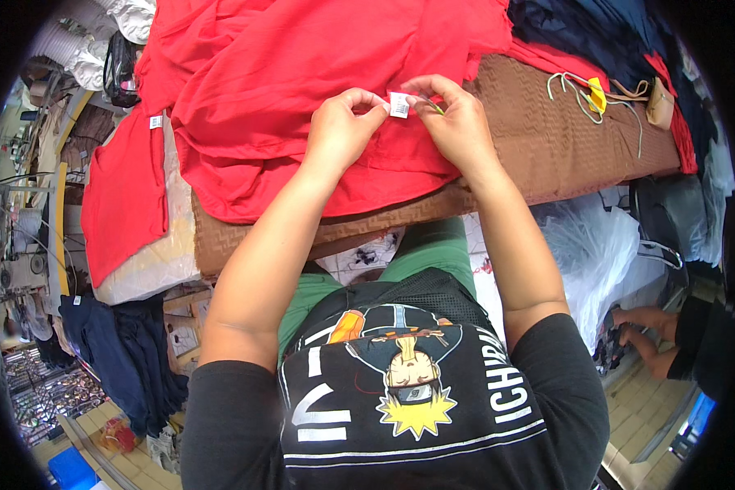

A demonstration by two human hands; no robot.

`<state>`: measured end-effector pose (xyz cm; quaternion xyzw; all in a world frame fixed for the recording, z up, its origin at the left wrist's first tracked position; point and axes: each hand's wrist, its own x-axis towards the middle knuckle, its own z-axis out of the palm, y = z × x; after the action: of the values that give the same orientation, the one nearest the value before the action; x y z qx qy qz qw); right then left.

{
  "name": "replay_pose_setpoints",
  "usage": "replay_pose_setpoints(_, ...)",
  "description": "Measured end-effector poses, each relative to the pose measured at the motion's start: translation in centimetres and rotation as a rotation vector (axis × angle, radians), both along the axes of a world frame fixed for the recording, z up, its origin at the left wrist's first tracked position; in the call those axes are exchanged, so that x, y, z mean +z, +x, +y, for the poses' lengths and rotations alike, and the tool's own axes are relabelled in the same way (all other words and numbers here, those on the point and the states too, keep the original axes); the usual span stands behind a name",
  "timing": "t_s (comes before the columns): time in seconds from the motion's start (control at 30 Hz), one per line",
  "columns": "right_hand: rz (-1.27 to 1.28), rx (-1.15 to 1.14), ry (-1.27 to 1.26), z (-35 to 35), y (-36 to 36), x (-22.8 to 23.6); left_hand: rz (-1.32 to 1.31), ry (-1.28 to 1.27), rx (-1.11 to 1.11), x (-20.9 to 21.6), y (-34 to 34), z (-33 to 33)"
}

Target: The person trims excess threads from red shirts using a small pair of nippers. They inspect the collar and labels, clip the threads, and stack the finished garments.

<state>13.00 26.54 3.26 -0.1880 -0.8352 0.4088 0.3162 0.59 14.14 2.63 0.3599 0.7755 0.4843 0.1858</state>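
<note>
A small white label [399, 104] with dark print is spread between my hands, above a red cloth garment [278, 155] on the table. My left hand [341, 131] pinches its left side between thumb and forefinger. On the other side my right hand [456, 122] is closed in a pinch at the label's right edge. A thin yellow-green thing [438, 109] shows among the right fingers; most of it is hidden and I cannot tell its kind. The red cloth lies in loose folds under and beyond both hands.
A brown patterned cloth [547, 155] covers the table. To the right lie pale hangers [580, 96] with a yellow piece. A folded red garment [126, 196] with a white tag lies left; dark clothes [122, 351] hang below. Clear plastic [588, 245] and another person's arm [649, 335] are at right.
</note>
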Motion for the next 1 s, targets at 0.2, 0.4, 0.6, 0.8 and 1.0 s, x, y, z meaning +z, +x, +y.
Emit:
replay_pose_setpoints(0.2,-0.039,0.125,0.232,1.0,-1.1,1.1,0.248,-0.041,0.096,0.2,0.6,0.7)
replay_pose_setpoints(0.4,0.008,0.151,0.169,1.2,-0.8,1.3,0.388,-0.194,0.074,-0.2,0.3,1.4)
replay_pose_setpoints(0.6,-0.112,0.326,0.235,1.1,-0.6,2.3,0.424,-0.065,-0.080,2.2,0.3,-0.8)
replay_pose_setpoints(0.8,-0.170,0.351,0.386,2.0,-0.7,2.5,0.388,-0.109,-0.068,4.2,0.2,-3.0)
replay_pose_setpoints(1.0,-0.113,0.397,0.362,1.1,-0.6,3.0,0.205,-0.107,-0.095,4.2,0.1,-4.7)
